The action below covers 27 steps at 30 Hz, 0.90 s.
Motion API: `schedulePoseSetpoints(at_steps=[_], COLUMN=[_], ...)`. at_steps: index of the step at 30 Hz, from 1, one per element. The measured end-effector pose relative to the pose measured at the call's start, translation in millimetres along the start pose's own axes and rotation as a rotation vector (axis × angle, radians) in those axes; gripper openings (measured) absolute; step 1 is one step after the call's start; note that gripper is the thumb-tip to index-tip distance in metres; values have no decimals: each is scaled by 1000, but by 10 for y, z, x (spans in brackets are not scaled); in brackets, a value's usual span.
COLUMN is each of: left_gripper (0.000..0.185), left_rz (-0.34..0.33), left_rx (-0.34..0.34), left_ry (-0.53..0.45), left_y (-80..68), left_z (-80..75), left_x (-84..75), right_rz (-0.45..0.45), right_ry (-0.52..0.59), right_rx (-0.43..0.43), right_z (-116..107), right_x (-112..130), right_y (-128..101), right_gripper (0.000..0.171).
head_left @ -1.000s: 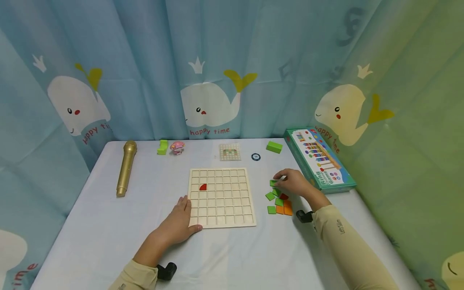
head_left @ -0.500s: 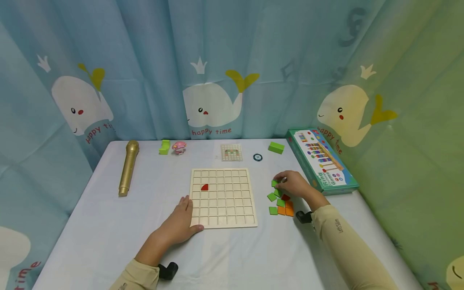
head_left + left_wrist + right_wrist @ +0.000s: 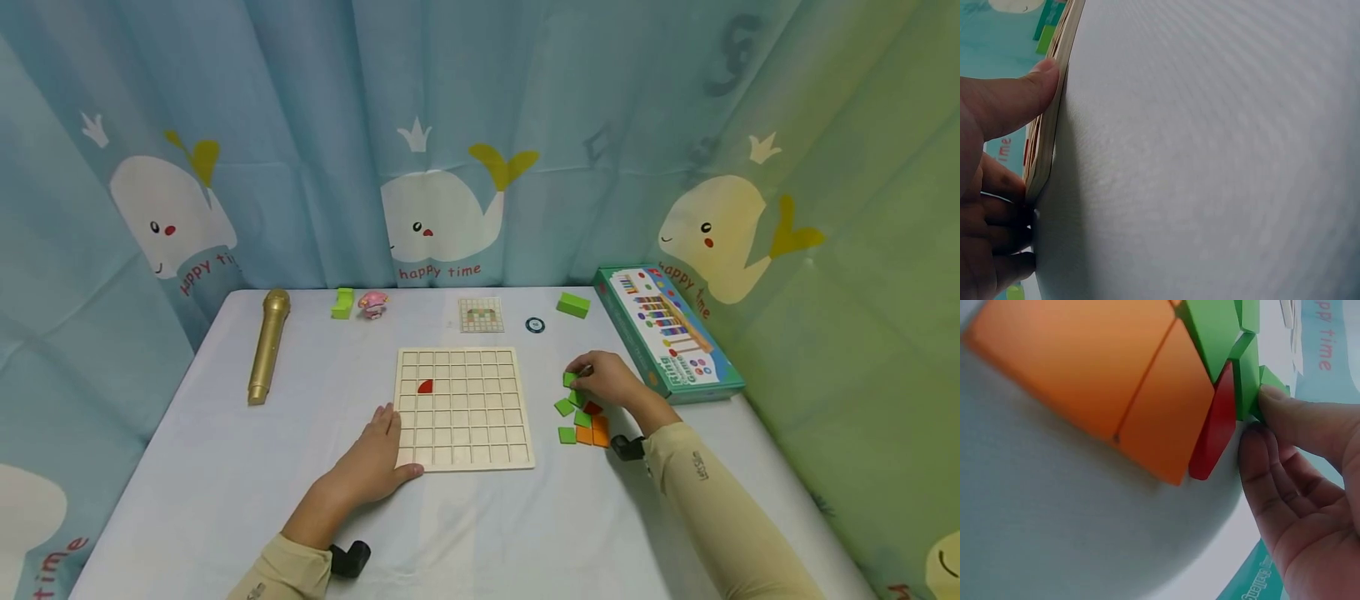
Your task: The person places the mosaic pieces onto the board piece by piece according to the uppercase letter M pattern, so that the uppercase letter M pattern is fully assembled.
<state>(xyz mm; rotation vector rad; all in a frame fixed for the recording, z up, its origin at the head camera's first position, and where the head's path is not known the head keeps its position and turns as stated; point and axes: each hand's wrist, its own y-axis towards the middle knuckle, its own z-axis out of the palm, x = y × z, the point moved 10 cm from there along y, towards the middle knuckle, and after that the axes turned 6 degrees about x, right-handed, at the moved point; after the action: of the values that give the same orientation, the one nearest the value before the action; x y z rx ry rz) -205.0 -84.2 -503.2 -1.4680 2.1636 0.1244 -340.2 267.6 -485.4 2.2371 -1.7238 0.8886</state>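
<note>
My left hand (image 3: pixel 369 454) rests against the left edge of a pale wooden grid board (image 3: pixel 463 467), fingers along that side and thumb at the front edge. In the left wrist view the thumb (image 3: pixel 1040 87) touches the board's side. A red quarter-round tile (image 3: pixel 426 387) lies in one of the board's upper-left squares. To the right of the board, my right hand (image 3: pixel 611 382) pinches a green square tile (image 3: pixel 569 379) at the far end of a group of tiles. The right wrist view shows the thumb on this green tile (image 3: pixel 1272 377), fingertips partly hidden beneath.
Beside the right hand lie more green tiles (image 3: pixel 567 435), a red tile (image 3: pixel 592 408) and orange tiles (image 3: pixel 601 431). At the back stand a gold microphone (image 3: pixel 268 346), a pink figurine (image 3: pixel 373 303), a pattern card (image 3: pixel 482 315), a round chip (image 3: pixel 535 325), green blocks (image 3: pixel 573 305) and a game box (image 3: pixel 671 333).
The head view has shifted slightly, so everything sits a little farther right. Both hands keep nearly the same places, the left at the board and the right at the green tile.
</note>
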Motion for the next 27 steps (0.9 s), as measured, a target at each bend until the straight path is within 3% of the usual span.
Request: schedulePoseSetpoints(at_steps=[16,27], left_gripper=[94,94], left_rz=[-6,-11], left_rx=[12,19], left_ry=[8,-10], left_y=[4,4], left_z=[5,30], left_x=[12,9], right_rz=[-47,-30], right_ry=[7,23], right_rx=[-9,-9], right_z=[-18,5], right_x=[160,339], right_y=[64,186], right_gripper=[17,18])
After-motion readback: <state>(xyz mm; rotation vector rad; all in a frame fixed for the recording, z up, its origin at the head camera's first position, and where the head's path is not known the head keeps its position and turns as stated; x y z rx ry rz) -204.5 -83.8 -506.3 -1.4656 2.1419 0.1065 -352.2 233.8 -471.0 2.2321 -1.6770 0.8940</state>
